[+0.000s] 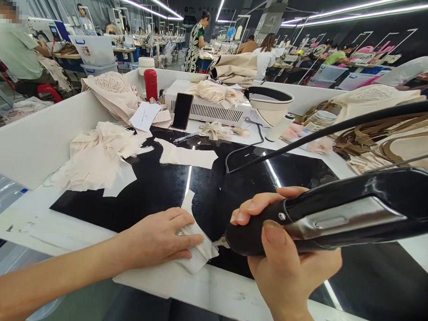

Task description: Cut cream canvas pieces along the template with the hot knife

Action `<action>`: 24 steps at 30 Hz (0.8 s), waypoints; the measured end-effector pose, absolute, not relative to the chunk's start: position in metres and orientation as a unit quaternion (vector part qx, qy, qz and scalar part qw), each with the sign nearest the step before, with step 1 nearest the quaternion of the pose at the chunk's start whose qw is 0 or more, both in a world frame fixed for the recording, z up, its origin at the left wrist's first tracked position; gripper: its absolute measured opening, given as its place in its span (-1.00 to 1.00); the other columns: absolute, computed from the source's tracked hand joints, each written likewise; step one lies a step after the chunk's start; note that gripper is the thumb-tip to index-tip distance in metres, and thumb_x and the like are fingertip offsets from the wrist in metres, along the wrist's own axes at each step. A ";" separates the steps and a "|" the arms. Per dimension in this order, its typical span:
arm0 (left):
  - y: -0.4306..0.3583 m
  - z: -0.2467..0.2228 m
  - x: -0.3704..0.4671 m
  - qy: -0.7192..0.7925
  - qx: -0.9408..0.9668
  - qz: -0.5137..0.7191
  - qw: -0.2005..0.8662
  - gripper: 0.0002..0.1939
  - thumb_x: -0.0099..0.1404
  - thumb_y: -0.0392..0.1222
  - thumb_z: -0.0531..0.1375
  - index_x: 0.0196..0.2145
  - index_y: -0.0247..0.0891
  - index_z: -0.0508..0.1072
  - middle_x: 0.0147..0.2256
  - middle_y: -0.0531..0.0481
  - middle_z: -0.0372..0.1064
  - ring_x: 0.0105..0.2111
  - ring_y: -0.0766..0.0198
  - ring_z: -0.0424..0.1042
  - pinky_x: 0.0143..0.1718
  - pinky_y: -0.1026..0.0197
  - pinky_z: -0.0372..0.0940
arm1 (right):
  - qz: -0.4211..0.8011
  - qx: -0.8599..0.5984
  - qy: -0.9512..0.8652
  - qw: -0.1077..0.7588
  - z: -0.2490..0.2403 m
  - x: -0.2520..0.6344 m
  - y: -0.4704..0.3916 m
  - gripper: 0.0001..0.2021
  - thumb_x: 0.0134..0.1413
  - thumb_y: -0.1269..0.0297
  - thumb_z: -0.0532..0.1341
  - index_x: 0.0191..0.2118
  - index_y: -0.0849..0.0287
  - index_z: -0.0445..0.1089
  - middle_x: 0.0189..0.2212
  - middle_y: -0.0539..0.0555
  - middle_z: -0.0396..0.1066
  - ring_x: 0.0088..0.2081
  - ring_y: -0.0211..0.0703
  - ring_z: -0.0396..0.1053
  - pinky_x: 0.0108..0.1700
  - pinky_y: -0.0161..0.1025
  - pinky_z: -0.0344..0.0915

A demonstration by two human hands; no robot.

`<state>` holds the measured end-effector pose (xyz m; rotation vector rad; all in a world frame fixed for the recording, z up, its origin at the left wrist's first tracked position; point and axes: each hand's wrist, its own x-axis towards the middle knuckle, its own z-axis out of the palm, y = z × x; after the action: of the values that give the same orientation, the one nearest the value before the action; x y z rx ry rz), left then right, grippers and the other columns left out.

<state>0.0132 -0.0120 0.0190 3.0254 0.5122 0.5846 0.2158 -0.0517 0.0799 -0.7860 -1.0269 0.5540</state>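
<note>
My left hand (162,240) presses a small cream fabric piece (196,258) onto the glossy black panel (291,172) near the table's front edge, its fingers laid over the cloth. My right hand (284,266) is wrapped round a black handheld tool (338,218) with a silver lever. The tool's pointed metal tip touches or nearly touches the right corner of that fabric. Farther back on the panel lies a flat cream piece (188,157). A heap of cream fabric pieces (95,156) sits at the left.
Behind the panel are a phone (182,111), a red bottle (150,85), a white vented box (209,109) and a round container (268,104). A black cable (341,125) arches across the right. Brown straps (362,137) pile at the right. People work at sewing machines beyond.
</note>
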 end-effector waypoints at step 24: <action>-0.016 0.013 0.017 0.174 0.959 0.217 0.054 -0.67 0.49 -0.10 0.28 0.13 -0.25 0.48 0.04 -0.23 0.35 0.06 0.02 0.41 0.19 -0.01 0.41 | 0.255 -0.364 -0.457 0.770 0.078 0.200 -0.027 -0.69 0.13 0.22 0.47 -0.07 0.03 0.42 -0.42 -0.08 0.49 -0.51 -0.20 0.42 -0.42 -0.18 0.45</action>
<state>0.0166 -0.0162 0.0130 2.9136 0.5278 0.6584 0.1996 -0.0270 0.0784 -0.7894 -0.9910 0.5537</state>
